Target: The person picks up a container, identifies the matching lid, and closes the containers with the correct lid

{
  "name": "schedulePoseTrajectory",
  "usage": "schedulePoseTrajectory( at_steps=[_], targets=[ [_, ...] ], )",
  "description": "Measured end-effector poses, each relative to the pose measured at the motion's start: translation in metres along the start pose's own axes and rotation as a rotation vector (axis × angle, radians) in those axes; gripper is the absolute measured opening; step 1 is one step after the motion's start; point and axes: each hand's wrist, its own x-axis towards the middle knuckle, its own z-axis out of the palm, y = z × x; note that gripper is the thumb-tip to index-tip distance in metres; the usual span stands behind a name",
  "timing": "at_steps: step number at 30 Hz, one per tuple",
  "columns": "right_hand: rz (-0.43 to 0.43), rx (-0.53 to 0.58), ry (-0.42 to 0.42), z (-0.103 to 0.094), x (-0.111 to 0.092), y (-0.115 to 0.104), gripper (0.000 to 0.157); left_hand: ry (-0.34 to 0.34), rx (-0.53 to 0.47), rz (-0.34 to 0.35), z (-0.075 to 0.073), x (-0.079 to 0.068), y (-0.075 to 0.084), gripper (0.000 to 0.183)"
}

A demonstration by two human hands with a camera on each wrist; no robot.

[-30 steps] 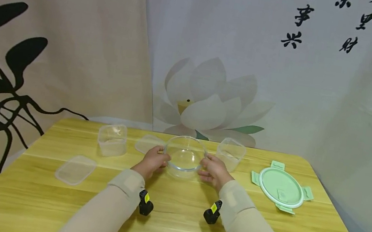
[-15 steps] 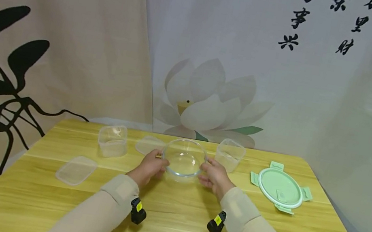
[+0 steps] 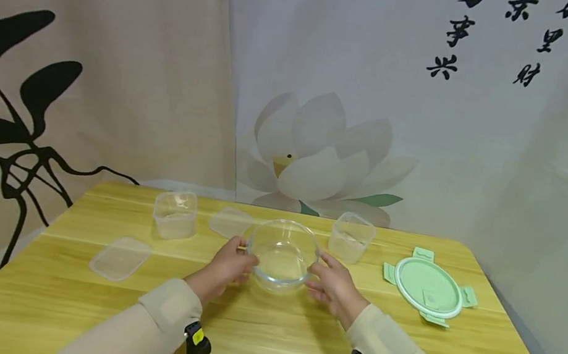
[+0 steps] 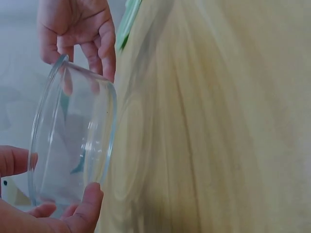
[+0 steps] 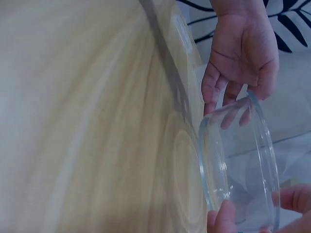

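Note:
A round clear glass bowl (image 3: 284, 252) is held between my two hands near the middle of the wooden table. My left hand (image 3: 228, 265) grips its left side, thumb at the rim and fingers lower on the wall. On the opposite side my right hand (image 3: 336, 286) holds it the same way. Both wrist views show the glass bowl (image 4: 73, 136) from the side, with a ring-shaped shadow or reflection on the wood beside its base. It appears slightly above the table. Fingertips (image 5: 226, 213) of the right hand press the bowl's lower edge.
A round green lid (image 3: 429, 286) with clip flaps lies at the right. Two clear square containers, one at back left (image 3: 175, 215) and another at back right (image 3: 351, 238), stand behind the hands. Clear lids lie at left (image 3: 120, 259) and back centre (image 3: 230, 222). A printed curtain hangs behind.
Both hands have brought the glass bowl toward me and slightly to the right, keeping their grip. My forearms have spread a little apart. The containers and lids stay where they were.

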Motion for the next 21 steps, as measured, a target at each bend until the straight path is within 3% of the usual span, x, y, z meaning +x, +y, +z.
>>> schedulePoseTrajectory(
  at_steps=[21],
  targets=[
    [-0.034, 0.007, 0.006, -0.011, -0.045, 0.019, 0.058, -0.069, 0.025, 0.043, 0.010, -0.044, -0.009, 0.039]
  ],
)
